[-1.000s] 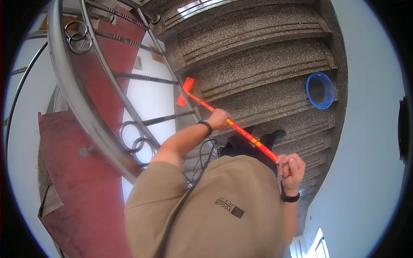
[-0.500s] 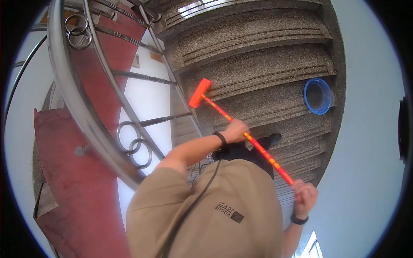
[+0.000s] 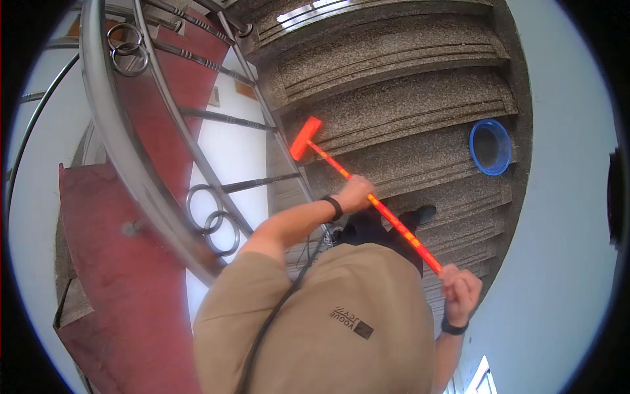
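Observation:
Both my hands grip the red-and-yellow pole of a mop [image 3: 401,228], held slantwise across the front of my body. My left hand [image 3: 355,194] wraps the pole around its middle. At the pole's near right end, my right hand [image 3: 461,291] is closed around it. The orange-red mop head [image 3: 306,138] lies on a speckled stone stair step [image 3: 380,148], at its left end close to the railing. The underside of the head is hidden.
A metal stair railing [image 3: 134,167] with ring ornaments curves along the left. On a step at the right, a blue bucket [image 3: 490,147] stands close to the pale wall [image 3: 571,197]. Red-covered stairs [image 3: 125,262] lie beyond the railing. A black cable [image 3: 279,305] hangs down my shirt.
The mop head has shifted slightly left against the steps, closer to the railing. My right hand has moved a little forward and left with the pole. Both hands keep their grip.

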`<state>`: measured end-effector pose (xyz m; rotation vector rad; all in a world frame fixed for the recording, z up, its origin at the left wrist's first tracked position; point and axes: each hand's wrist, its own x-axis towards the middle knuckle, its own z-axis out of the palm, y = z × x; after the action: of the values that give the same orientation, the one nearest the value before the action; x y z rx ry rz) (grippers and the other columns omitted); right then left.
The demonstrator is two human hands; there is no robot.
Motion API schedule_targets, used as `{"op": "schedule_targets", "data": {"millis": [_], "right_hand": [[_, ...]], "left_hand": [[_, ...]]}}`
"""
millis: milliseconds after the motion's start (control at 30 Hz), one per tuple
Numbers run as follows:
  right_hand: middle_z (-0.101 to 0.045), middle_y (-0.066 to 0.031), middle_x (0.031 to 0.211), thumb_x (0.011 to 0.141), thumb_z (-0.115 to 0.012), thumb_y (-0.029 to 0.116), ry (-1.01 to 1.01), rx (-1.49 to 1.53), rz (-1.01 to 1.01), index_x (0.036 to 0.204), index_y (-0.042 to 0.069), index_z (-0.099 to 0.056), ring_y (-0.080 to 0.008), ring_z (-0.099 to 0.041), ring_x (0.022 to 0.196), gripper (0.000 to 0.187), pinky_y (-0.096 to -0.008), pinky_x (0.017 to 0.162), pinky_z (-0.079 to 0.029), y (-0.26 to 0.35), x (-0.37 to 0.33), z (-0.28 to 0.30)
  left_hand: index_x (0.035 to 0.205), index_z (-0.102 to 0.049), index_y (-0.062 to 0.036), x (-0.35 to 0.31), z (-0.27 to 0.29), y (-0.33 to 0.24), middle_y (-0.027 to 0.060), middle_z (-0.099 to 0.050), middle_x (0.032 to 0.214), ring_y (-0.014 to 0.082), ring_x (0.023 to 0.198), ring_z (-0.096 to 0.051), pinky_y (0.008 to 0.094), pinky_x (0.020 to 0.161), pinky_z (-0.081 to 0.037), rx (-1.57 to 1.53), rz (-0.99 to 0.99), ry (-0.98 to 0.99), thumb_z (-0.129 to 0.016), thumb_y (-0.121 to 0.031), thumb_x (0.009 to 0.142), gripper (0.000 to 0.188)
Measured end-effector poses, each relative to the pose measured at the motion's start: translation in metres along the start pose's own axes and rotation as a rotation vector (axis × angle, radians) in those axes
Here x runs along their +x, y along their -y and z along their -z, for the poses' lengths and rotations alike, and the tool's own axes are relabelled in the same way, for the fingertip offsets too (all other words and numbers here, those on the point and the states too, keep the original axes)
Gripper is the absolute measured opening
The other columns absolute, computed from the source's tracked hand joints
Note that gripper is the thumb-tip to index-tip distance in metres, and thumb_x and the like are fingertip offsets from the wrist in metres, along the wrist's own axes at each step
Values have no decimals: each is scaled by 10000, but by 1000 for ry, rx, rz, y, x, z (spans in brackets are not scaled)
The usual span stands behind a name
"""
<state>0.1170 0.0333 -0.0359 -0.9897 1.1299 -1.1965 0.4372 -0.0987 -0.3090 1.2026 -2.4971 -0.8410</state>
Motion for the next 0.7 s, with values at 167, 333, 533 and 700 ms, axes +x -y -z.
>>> {"op": "schedule_targets", "data": {"millis": [167, 333, 533, 700], "right_hand": [[-390, 20, 463, 970, -501, 159, -30, 43, 2, 748, 14, -592, -106, -390, 450, 281, -372, 715, -467, 20, -17, 28], [-401, 19, 464, 976, -501, 141, -36, -16, -45, 754, 11, -599, -94, -391, 450, 276, -353, 707, -466, 2, -22, 1], [-400, 4, 494, 975, -502, 78, 32, 74, -172, 776, -24, -606, -96, -407, 472, 247, -249, 591, -424, -36, 12, -43], [-348, 20, 486, 975, -502, 96, -11, 98, -93, 790, -22, -602, -95, -394, 482, 241, -257, 566, -417, -20, 21, -25]], "left_hand": [[664, -680, -121, 1, -28, -41, 136, -664, 705, 372, 725, -660, 501, 666, -496, -45, 48, -7, -715, -242, 730, 142], [682, -691, -140, -16, -13, 2, 132, -674, 717, 376, 709, -657, 504, 639, -494, -15, -9, 58, -750, -275, 706, 149], [701, -706, -138, -16, 24, 65, 130, -692, 744, 365, 756, -677, 498, 671, -515, 43, 77, 174, -762, -278, 692, 151], [709, -711, -129, -7, 15, 43, 138, -690, 742, 371, 771, -677, 505, 697, -518, 33, 87, 126, -748, -233, 702, 110]]}}
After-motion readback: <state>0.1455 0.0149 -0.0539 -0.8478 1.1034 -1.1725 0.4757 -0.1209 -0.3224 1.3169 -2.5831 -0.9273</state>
